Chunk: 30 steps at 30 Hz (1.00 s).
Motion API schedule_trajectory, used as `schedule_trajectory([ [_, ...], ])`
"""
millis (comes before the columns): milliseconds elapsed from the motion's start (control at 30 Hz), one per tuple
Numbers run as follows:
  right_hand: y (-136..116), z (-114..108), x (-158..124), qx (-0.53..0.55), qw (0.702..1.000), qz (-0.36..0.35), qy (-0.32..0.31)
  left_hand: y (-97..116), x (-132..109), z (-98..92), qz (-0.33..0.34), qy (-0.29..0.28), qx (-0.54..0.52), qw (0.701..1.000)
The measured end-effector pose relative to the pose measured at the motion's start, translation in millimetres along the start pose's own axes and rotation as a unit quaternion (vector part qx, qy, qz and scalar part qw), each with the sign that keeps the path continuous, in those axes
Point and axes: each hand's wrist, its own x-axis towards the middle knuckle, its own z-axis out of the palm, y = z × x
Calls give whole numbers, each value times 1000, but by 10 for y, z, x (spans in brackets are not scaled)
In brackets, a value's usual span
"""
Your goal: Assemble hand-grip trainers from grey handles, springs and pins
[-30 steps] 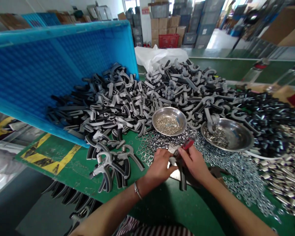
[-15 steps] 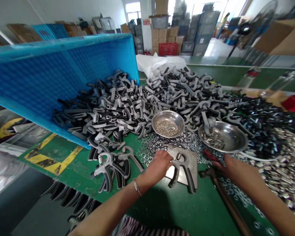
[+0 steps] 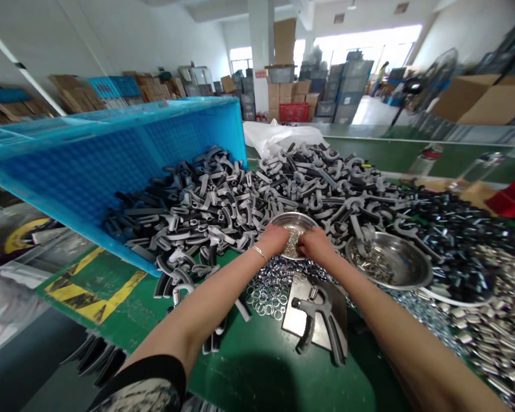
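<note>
Your green table [image 3: 236, 357] spreads beneath everything, with the blue crate [image 3: 111, 160] lying on its side along the left. A big pile of grey-and-black handles [image 3: 240, 200] runs from inside the crate's mouth across the back of the table. To the right you have a heap of black parts [image 3: 459, 246], and in front of it a heap of silver cylinders [image 3: 498, 332]. The wider steel bowl [image 3: 407, 260] sits between the handles and those heaps, with metal pieces gathered at its left side. Close in front of you, the metal plate [image 3: 321, 333] carries one handle assembly [image 3: 335, 335], lying flat with its two legs spread towards you and a spring at its top; neither hand touches it. Beyond the plate is the smaller steel bowl [image 3: 294, 216], and both your hands dip into it. Your left hand [image 3: 277, 237] enters from the left, your right hand [image 3: 316, 245] from the right, fingers curled inward. You may or may not have a piece pinched; I cannot tell. Loose rings [image 3: 268, 297] lie left of the plate, and small brass-coloured pieces [image 3: 292, 240] show between your hands in the smaller bowl.
</note>
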Motion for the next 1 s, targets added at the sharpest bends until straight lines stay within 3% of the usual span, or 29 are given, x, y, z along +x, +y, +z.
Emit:
schedule_trajectory([
  [433,-19,168,43,24,999,46,-8,12,-80,-28,-49,50,-39,997],
  [500,-20,191,37,32,998,55,-3,89,-220,-82,-46,70,-45,996],
  [600,-18,240,-4,56,996,66,16,314,-624,-80,-15,103,-71,992],
  [700,-30,285,-37,98,992,66,38,603,-1105,116,82,91,-182,976],
  [800,-44,272,-34,153,984,60,63,816,-1404,408,85,73,-240,964],
  [900,-12,177,-85,221,969,52,97,910,-1466,609,56,94,-227,968],
  [1000,66,84,-346,287,947,63,128,949,-1443,672,52,118,-198,972],
])
